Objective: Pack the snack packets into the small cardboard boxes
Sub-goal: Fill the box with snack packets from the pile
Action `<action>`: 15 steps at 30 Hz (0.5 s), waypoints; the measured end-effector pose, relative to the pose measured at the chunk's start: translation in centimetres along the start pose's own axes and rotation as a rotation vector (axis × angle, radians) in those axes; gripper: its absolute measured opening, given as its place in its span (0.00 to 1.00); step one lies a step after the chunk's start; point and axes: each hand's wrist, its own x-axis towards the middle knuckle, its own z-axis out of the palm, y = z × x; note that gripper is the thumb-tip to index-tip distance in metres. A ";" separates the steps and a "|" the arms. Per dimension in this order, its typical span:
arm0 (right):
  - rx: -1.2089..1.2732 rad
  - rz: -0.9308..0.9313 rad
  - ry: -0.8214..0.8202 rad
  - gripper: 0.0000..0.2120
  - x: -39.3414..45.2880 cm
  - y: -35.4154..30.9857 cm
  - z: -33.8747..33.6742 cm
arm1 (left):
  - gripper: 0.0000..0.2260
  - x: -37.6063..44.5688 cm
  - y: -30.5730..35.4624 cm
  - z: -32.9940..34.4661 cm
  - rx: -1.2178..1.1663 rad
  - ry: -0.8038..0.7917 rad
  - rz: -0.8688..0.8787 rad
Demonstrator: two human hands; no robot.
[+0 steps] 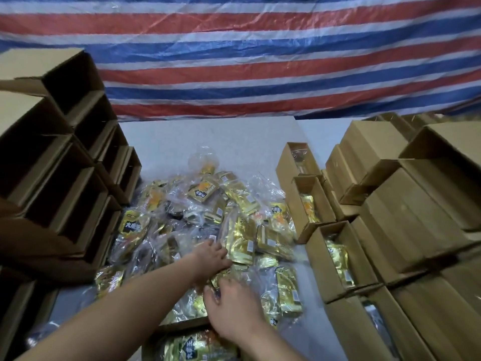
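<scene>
A heap of gold and clear snack packets [208, 204] lies on the grey table [208, 136]. My left hand [212, 257] reaches into the heap, its fingers curled round the edge of a gold packet [240, 242] that tilts up. Just nearer to me, my right hand [231, 306] lies back-up on the packets, with its fingertips buried among them. Small open cardboard boxes [338, 264] with packets inside line the heap's right side. Another open box [182, 323] sits right in front of me with a gold packet [197, 347] in it.
Empty open boxes [65, 178] are stacked on their sides in a tall bank at the left. Shut boxes [406, 204] are piled at the right. A red, white and blue striped tarp [260, 61] hangs behind the table.
</scene>
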 end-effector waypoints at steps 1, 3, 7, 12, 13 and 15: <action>0.001 -0.002 0.002 0.26 0.1 0.0 0.0 | 0.40 0.2 0.1 0.0 0.003 -0.004 -0.003; 0.003 -0.008 0.006 0.25 0.1 0.1 0.0 | 0.35 0.5 0.2 0.0 0.002 0.021 -0.002; 0.007 -0.024 0.013 0.25 0.2 0.1 -0.1 | 0.27 0.3 -1.0 0.7 -0.179 0.159 0.012; 0.124 -0.043 0.083 0.18 -0.1 -0.1 -0.6 | 0.36 -2.5 -3.8 0.4 -0.674 0.363 -0.162; 0.166 -0.041 0.094 0.16 -0.2 -0.1 -0.6 | 0.36 -3.3 -4.3 0.2 -0.791 0.383 -0.207; 0.230 -0.031 0.103 0.11 -0.4 -0.1 -0.8 | 0.29 -4.9 -5.2 0.0 -1.051 0.442 -0.303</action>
